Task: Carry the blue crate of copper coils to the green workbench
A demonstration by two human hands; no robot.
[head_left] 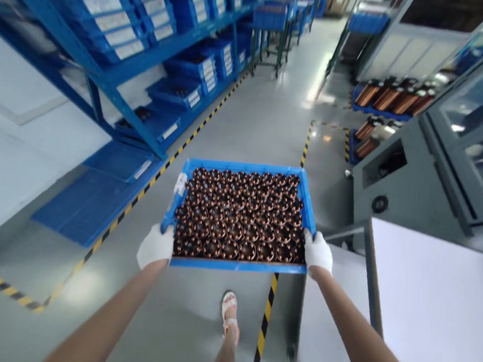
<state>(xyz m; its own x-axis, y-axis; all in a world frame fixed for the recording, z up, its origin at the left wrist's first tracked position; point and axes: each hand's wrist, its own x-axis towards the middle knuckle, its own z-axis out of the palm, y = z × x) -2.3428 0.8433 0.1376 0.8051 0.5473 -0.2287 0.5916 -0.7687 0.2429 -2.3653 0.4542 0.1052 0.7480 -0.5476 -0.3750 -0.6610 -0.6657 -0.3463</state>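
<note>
Both grips closed: L hand (pixel 155 245) & R hand (pixel 318 253) hold 1 blue tray (pixel 239 265).

White gloves (pixel 155 245), bare forearms, one white sandal (pixel 228 308)

One blue tray (pixel 246 169) packed with copper coils (pixel 238 217) too many to count, two gloved hands — left hand (pixel 155 245) at eight o'clock, right hand (pixel 318 253) at four — one sandalled foot (pixel 229 311).

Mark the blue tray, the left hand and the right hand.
blue tray (pixel 246 168): head view, far rim.
left hand (pixel 155 246): head view, back of the gloved hand.
right hand (pixel 318 253): head view, back of the gloved hand.
</note>
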